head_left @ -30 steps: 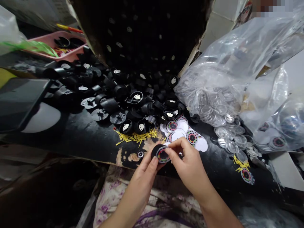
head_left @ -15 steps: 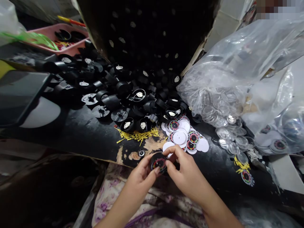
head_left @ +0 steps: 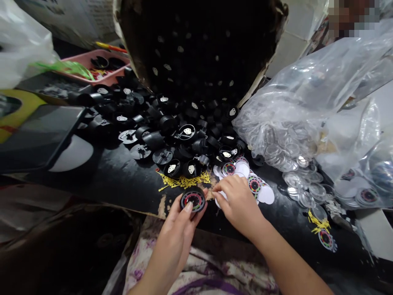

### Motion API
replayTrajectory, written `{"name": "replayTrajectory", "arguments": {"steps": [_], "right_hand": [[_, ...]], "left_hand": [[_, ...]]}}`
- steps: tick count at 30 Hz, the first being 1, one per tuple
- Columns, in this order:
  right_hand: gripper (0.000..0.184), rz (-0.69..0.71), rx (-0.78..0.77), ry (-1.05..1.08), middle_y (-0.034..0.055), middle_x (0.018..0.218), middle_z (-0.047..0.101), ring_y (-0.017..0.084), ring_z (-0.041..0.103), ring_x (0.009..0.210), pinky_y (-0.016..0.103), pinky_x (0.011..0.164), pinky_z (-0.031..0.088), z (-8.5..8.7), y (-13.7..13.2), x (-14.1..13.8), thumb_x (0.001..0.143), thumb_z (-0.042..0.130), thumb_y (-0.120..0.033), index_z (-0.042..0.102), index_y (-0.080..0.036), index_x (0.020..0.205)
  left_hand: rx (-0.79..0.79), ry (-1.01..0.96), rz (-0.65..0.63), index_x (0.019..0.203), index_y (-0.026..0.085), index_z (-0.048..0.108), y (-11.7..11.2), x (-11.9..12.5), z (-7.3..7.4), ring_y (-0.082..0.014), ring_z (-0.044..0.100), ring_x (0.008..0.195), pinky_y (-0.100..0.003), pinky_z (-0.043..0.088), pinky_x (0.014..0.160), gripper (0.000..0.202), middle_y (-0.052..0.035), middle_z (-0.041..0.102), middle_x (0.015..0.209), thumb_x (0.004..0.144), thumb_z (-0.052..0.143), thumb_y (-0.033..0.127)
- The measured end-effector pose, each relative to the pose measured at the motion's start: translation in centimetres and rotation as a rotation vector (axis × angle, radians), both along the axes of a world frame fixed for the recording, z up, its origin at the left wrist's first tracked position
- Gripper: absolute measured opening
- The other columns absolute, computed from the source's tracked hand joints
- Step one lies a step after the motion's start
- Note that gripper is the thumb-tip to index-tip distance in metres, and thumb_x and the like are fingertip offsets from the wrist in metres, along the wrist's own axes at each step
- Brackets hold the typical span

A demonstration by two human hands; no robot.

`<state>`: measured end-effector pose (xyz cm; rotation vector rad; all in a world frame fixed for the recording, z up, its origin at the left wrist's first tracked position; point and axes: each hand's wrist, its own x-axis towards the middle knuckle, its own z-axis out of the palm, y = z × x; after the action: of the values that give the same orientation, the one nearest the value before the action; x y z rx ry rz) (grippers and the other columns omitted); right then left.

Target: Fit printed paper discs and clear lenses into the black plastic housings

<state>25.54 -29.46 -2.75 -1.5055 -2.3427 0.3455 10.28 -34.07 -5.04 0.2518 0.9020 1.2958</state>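
Observation:
My left hand (head_left: 178, 229) is wrapped round a small black round case (head_left: 184, 200) with a dial disc in its face, ringed in red, green and grey. The thumb presses on the dial. To its right, my right hand (head_left: 241, 205) is in a pinch, thumb and forefinger close together. Whatever those fingertips hold, if anything, is too small to make out. A pile of paper dial discs (head_left: 254, 185), some with their white sides up, lies just beyond the right hand. Behind the case is a heap of thin yellow pointers (head_left: 184, 180).
Many black round cases (head_left: 168, 124) spill from a large dark carton (head_left: 199, 49). Clear plastic lids (head_left: 293, 180) lie beside a clear bag (head_left: 294, 90) on the right. A dark-screened device (head_left: 39, 137) and pink tray (head_left: 92, 61) stand left.
My right hand has left the case and moved up towards the disc pile, fingers pinched. My left hand has shifted slightly left with the case, its dial now facing up. The camera view has shifted.

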Motion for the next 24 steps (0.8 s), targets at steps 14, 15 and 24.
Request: {"name": "replayTrajectory", "arguments": {"steps": [14, 15, 24], "right_hand": [[0.01, -0.113, -0.18, 0.561, -0.0014, 0.081, 0.063, 0.016, 0.056, 0.082, 0.03, 0.077, 0.038, 1.8, -2.8, -0.3, 0.09, 0.063, -0.021, 0.059, -0.02, 0.08], [0.009, -0.097, -0.155, 0.533, -0.0009, 0.082, 0.063, 0.016, 0.056, 0.083, 0.03, 0.078, 0.037, 2.0, -3.0, -0.4, 0.091, 0.062, -0.02, 0.06, -0.02, 0.082], [0.011, -0.135, -0.095, 0.349, 0.0019, 0.085, 0.063, 0.018, 0.054, 0.083, 0.033, 0.077, 0.033, 2.1, -3.6, -0.5, 0.093, 0.056, -0.019, 0.061, -0.018, 0.083]], "left_hand": [[0.047, 0.117, 0.009, 0.124, 0.028, 0.059, 0.5, 0.5, -0.2, -0.0209, 0.067, 0.108, -0.035, 0.051, 0.098, 0.04, -0.0038, 0.072, 0.111, 0.085, 0.067, 0.032], [0.03, 0.14, -0.029, 0.122, 0.028, 0.06, 0.6, 0.8, -0.3, -0.0196, 0.067, 0.108, -0.031, 0.052, 0.096, 0.04, -0.0026, 0.072, 0.11, 0.084, 0.069, 0.032], [0.163, 0.322, -0.203, 0.108, 0.028, 0.065, -0.1, 1.2, -1.2, -0.0129, 0.062, 0.109, -0.018, 0.047, 0.092, 0.024, 0.0023, 0.07, 0.11, 0.085, 0.067, 0.033]]}}
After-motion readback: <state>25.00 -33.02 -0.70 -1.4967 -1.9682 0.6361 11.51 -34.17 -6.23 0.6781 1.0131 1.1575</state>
